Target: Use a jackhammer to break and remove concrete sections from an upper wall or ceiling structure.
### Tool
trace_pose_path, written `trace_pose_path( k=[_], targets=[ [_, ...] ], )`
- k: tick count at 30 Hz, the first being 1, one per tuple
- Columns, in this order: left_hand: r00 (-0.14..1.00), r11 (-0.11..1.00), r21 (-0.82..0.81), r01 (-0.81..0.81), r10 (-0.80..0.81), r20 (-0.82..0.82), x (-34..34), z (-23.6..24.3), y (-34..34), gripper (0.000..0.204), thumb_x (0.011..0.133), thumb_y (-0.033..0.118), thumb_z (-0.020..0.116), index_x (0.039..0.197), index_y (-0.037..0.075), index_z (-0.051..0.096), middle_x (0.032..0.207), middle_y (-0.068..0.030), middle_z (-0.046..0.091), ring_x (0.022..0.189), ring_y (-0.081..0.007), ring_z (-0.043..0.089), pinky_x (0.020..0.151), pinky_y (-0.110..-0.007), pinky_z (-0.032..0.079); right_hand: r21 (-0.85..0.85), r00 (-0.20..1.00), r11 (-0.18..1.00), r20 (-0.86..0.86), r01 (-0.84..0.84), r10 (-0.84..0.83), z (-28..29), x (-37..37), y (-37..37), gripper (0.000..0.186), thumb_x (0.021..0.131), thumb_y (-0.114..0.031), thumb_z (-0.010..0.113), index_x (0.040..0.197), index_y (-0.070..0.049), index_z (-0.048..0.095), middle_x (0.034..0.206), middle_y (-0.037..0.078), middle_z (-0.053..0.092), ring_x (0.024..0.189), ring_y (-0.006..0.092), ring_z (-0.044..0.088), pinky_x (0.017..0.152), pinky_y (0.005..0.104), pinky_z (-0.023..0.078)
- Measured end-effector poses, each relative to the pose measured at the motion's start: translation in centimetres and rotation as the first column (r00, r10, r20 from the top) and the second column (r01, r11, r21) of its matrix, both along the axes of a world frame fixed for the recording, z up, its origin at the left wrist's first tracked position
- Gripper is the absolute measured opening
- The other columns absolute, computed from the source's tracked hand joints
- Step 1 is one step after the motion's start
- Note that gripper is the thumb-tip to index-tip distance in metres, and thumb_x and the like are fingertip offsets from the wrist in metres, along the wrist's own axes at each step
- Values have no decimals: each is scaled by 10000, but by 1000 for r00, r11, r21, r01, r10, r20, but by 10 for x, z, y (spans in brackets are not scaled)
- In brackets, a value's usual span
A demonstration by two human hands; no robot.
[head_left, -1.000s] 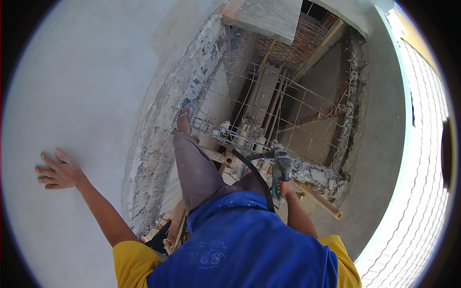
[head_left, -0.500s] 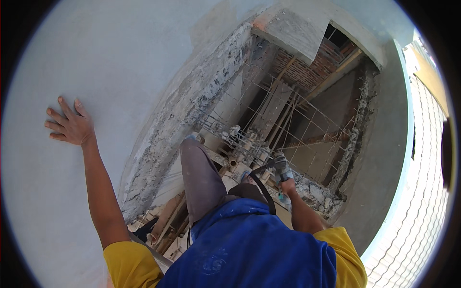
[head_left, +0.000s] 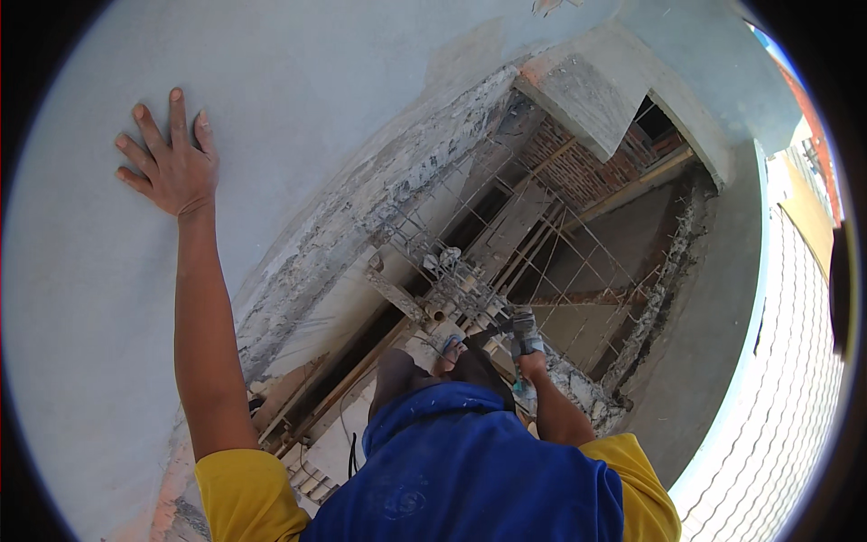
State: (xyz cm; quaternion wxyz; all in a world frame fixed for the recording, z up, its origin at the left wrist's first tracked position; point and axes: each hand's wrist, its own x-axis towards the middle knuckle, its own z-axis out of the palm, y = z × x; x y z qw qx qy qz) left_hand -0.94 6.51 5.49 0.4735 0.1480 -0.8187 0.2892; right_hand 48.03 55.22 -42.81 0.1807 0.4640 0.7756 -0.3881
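Observation:
My left hand (head_left: 178, 172) lies flat on the smooth grey wall (head_left: 298, 99), its fingers spread and nothing held. Low on the right, my right hand (head_left: 533, 366) is closed round the handle of a grey power tool (head_left: 525, 332). A teal patch shows beneath this hand, and a dark part extends left from the tool. Its working tip cannot be made out. Rubble and bent reinforcing bars (head_left: 564, 280) surround the tool. Left of it, the open end of a pipe (head_left: 440, 315) shows near my foot (head_left: 450, 347).
A deep opening with rough broken concrete edges (head_left: 361, 203) lies ahead, crossed by thin steel bars. Brickwork (head_left: 555, 144) and a wooden beam (head_left: 641, 185) show inside. Planks (head_left: 348, 384) lie below at left. A ribbed light roof (head_left: 799, 361) is at far right.
My left leg, formerly raised with its foot by the broken edge, has come down and back. My left hand sits higher and further right in view. The right hand still grips the power tool.

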Motion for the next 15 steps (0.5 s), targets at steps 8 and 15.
trace_pose_path(
  k=[8,15],
  targets=[
    [975,983,-77,166,-176,-139,-5,-2,-4,526,869,629,440,1364,459,393,1543,7,188,1436,-313,-10,1104,-518,-132,111,966,971,177,-211,189,139,-60,-46,372,602,-225,703,795,88,650,780,238,665,756,306,681,656,398,535],
    [978,985,-51,165,-170,-119,-3,-7,-5,544,872,624,401,1391,487,315,1548,35,176,1440,-295,25,1117,-523,-113,124,904,924,288,-363,317,143,-54,-56,487,626,-294,695,947,70,648,1015,292,628,1001,376,617,850,396,504]
  ],
)
